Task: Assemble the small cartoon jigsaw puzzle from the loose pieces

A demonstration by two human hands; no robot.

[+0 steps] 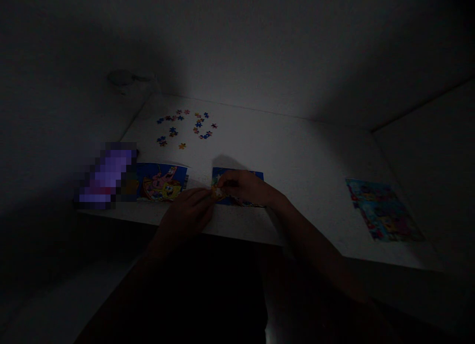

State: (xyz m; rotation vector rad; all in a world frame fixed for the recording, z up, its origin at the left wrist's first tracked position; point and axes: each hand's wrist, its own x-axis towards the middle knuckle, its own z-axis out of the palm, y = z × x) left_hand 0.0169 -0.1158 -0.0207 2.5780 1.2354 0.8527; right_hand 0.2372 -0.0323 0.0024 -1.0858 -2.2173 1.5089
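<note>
In dim light, my left hand (189,208) and my right hand (241,184) meet at the table's front edge. Between their fingertips is a small yellowish puzzle piece (215,192), its outline hard to make out. My right thumb and fingers pinch it from the right; my left fingers, held together, close on it from the left. Under my right hand lies a blue picture sheet (256,175), partly covered. Left of my hands, a second blue cartoon picture (161,180) lies flat, with a pink starfish and a yellow sponge figure on it.
Several loose puzzle pieces (199,124) are scattered at the back left of the white table (293,161). A lit, blurred-out screen (107,175) is at the left edge. A colourful picture puzzle (384,210) lies far right. Walls rise behind and at the sides.
</note>
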